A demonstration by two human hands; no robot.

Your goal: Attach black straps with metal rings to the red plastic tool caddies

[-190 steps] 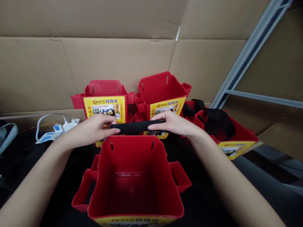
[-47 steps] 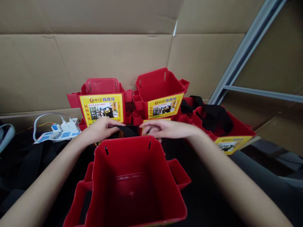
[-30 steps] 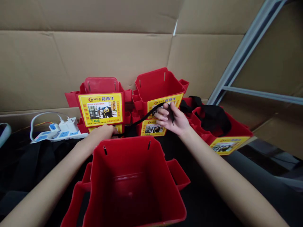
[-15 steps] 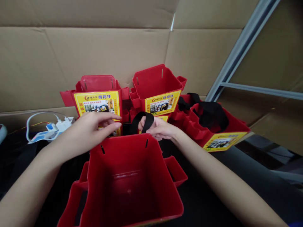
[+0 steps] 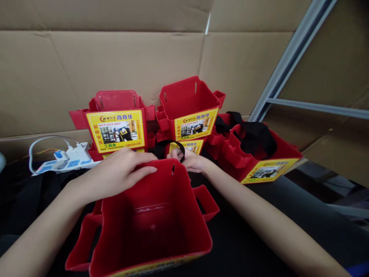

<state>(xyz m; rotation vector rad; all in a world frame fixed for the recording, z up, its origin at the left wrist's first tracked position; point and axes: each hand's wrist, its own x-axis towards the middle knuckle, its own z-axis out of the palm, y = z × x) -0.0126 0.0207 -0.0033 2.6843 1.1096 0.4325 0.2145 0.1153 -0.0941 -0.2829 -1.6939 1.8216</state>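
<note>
In front of me stands a red plastic tool box [image 5: 155,227], its open top facing me, with side pockets and slots in its back wall. My left hand [image 5: 123,171] grips that back wall, thumb inside and fingers over the rim. Behind the same wall, at its right end, my right hand [image 5: 191,159] is closed on a black strap [image 5: 165,143], which loops up behind the rim. The right fingertips are partly hidden by the box. One slot [image 5: 173,169] shows near the right hand; the left hand covers the other.
Stacked red boxes with yellow labels stand behind, one at left [image 5: 115,130] and one at centre [image 5: 191,104]. A box at right [image 5: 259,154] holds black straps. A power strip [image 5: 69,163] with plugs lies at left. Cardboard [image 5: 129,65] lines the back; a metal frame [image 5: 288,65] rises at right.
My left hand has come down onto the box's back rim and grips it. My right hand has moved slightly down behind the rim with the strap. The box has shifted a little left.
</note>
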